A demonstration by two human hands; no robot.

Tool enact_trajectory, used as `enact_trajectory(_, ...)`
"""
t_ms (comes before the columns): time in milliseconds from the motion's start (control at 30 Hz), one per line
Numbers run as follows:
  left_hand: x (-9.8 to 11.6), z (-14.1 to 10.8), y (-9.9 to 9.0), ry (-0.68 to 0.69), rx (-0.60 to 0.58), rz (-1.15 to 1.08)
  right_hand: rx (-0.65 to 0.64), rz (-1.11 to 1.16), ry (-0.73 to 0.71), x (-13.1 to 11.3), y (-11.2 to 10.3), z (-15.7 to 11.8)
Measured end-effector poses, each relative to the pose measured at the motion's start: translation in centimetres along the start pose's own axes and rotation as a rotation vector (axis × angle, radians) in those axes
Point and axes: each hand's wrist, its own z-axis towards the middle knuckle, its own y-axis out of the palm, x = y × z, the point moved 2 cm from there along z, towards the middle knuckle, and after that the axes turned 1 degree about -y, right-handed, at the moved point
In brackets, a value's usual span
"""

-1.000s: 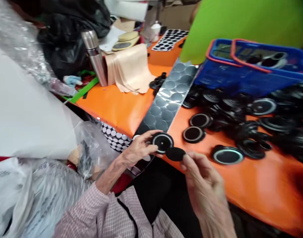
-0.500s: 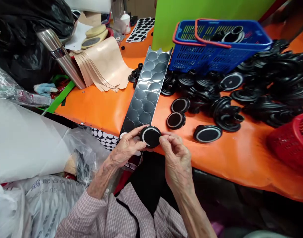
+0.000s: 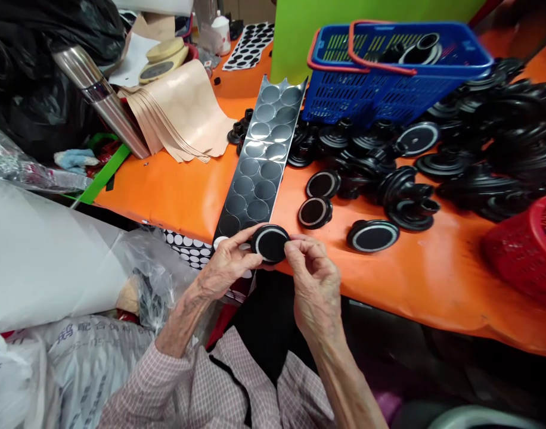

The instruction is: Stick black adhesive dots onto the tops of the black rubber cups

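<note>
Just over the table's front edge, a black round plastic base (image 3: 270, 243) with a pale ring and a black round sticker on its face is held up, face toward me. My left hand (image 3: 230, 262) grips it from the left, thumb in front and fingers behind. At its right rim, the thumb and fingers of my right hand (image 3: 315, 271) pinch the edge of the sticker. Beneath and beyond my left hand lies a long dark sheet of round stickers (image 3: 254, 170), its near end hanging over the edge. Similar bases (image 3: 315, 213) lie right of it, faces up.
The orange table (image 3: 179, 196) carries a heap of black bases (image 3: 514, 131) at right. Behind stands a blue basket (image 3: 366, 89) with parts inside; a red basket (image 3: 523, 250) is at the right. Brown paper sheets (image 3: 179, 113) and a steel flask (image 3: 105, 104) lie at left.
The black sticker has shifted slightly left on the base's face, so the pale ring looks more even around it. Both hands keep their hold. The view has tilted a little.
</note>
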Motion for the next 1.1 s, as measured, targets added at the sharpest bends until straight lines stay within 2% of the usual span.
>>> enact_trajectory(167,-0.1,0.0,-0.2,-0.002,0.014,-0.008,0.026,-0.12,-0.091,0.1,0.1,-0.1)
enact_trajectory(433,-0.4,0.1,-0.1,0.04,0.051,-0.014,0.121,-0.487,-0.487,0.0,0.9,-0.7)
enact_trajectory(600,-0.5,0.3,-0.1,0.047,0.081,-0.001,0.114,-0.615,-0.59,0.6,1.2,-0.8)
enact_trajectory(933,-0.7,0.4,-0.5,0.077,0.092,0.005,0.14,-0.627,-0.636,1.3,1.3,-0.7)
enact_trajectory(1033,-0.7,0.5,-0.5,0.076,0.09,0.01,0.126,-0.531,-0.526,1.4,1.1,-0.2)
enact_trajectory(1100,-0.6,0.4,-0.3,0.072,0.081,0.065,0.025,-0.421,-0.363,1.5,1.0,0.1)
